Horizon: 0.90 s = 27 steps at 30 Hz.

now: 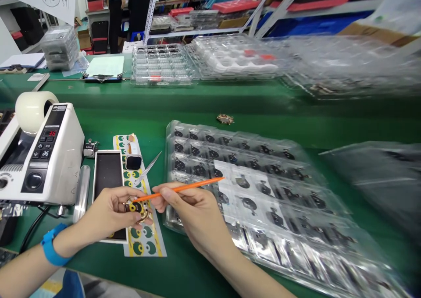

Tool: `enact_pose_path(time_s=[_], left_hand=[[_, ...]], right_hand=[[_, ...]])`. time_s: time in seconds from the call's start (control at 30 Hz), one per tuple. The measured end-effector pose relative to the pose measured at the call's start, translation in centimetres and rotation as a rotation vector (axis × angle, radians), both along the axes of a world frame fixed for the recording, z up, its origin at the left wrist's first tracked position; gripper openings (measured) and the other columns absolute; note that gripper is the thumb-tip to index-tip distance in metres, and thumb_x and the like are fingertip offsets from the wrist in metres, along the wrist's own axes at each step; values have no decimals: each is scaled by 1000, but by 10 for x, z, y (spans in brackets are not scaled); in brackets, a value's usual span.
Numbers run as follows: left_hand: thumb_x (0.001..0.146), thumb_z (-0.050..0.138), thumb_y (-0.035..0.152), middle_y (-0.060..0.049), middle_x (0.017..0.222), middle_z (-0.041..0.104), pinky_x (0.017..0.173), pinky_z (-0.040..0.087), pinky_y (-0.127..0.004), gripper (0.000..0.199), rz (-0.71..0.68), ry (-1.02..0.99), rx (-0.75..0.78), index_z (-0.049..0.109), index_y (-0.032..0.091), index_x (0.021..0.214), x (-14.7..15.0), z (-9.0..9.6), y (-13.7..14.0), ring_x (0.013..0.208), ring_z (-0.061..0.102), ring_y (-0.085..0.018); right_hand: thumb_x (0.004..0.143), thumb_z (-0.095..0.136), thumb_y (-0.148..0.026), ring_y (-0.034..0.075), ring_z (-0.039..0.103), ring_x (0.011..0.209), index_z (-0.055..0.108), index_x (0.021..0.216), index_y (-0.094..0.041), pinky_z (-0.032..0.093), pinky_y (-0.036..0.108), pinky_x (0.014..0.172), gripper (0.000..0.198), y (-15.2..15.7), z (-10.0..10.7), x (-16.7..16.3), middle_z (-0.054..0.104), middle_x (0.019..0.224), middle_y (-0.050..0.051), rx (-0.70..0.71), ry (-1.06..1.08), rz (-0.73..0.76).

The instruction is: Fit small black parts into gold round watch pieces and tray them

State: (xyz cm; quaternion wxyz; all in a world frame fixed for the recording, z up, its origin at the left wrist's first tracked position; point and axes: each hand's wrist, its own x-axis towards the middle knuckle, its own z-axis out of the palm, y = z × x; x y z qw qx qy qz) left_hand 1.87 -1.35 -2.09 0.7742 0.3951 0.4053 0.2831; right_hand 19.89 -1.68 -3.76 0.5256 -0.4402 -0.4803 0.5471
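Note:
My left hand, with a blue band on its wrist, pinches a small round gold watch case by its edge. Between the thumb and fingers of my right hand is a thin orange pointed stick. Its left tip reaches to the upper edge of the case; whether they touch I cannot tell. Under both hands lies a white sheet of green and yellow stickers. On that sheet rest a smartwatch and a pair of tweezers.
A white tape dispenser stands left, beside a dark-lined open box. Right of my hands lies a clear compartment tray of small dark parts. Another gold case sits behind it. More clear trays line the back ledge.

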Motion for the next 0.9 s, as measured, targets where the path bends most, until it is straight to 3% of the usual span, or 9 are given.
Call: enact_pose_path(time_s=[0.13, 0.47, 0.67, 0.8, 0.9], left_hand=[[66, 76, 10, -4, 87, 76, 67, 56, -23, 37, -9, 15, -9, 63, 17, 99, 0, -1, -1, 87, 74, -22], [64, 63, -1, -7, 95, 77, 71, 58, -23, 48, -66, -15, 6, 65, 16, 109, -3, 7, 0, 89, 74, -22], [67, 61, 0, -4, 98, 77, 75, 59, -26, 51, -79, -104, -21, 69, 20, 113, -3, 10, 1, 90, 74, -21], [72, 61, 5, -3, 102, 75, 78, 60, -28, 46, -65, -112, -35, 70, 21, 114, -3, 10, 1, 91, 73, -20], [74, 63, 9, -5, 95, 76, 77, 59, -27, 37, 12, -69, -46, 70, 18, 109, -3, 11, 1, 89, 73, -20]], right_hand=[[79, 73, -49, 14, 66, 51, 74, 61, -19, 57, 20, 50, 35, 0, 0, -1, 72, 62, 6, 23, -27, -45], [77, 76, -44, 12, 64, 50, 75, 64, -20, 56, 17, 49, 27, 2, 8, 5, 69, 58, 3, 77, -23, -51], [77, 75, -49, 13, 63, 49, 74, 65, -17, 56, 21, 49, 34, 4, 3, 1, 68, 57, 5, 9, 68, -23], [78, 74, -50, 13, 61, 51, 73, 68, -18, 56, 22, 51, 34, 5, 3, 1, 67, 58, 4, -37, 152, 31], [79, 74, -48, 13, 63, 58, 75, 78, -22, 56, 24, 55, 26, 5, 7, 7, 68, 66, 2, 4, 188, -2]])
